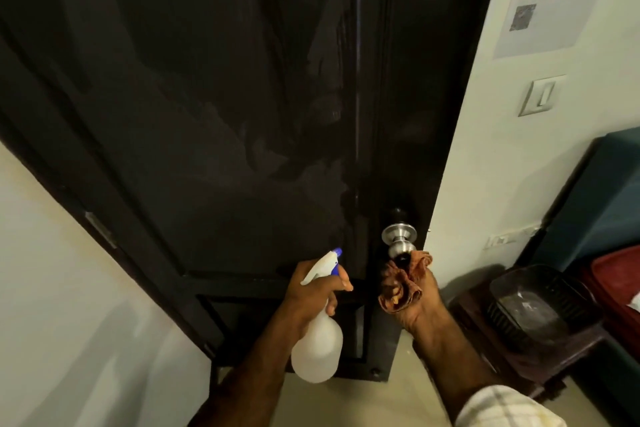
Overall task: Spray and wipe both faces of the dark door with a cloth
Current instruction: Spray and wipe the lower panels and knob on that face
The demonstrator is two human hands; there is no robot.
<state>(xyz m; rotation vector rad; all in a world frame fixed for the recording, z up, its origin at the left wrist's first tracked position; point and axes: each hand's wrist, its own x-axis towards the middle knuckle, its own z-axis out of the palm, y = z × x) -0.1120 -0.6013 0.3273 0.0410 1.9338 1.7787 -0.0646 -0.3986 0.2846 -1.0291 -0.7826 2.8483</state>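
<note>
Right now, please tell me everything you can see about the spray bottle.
The spray bottle has a translucent white plastic body, rounded at the bottom, and a white trigger head with a blue nozzle tip. Any liquid inside cannot be told. The left hand grips its neck and holds it tilted, nozzle pointing up and left toward the dark door. It touches nothing else.

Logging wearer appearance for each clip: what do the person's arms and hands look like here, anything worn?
Both hands are bare: no gloves, rings or watch visible on the left hand or right hand. The left forearm is uncovered. The right arm has a pale cream sleeve with a faint check pattern, pushed up the forearm.
</note>
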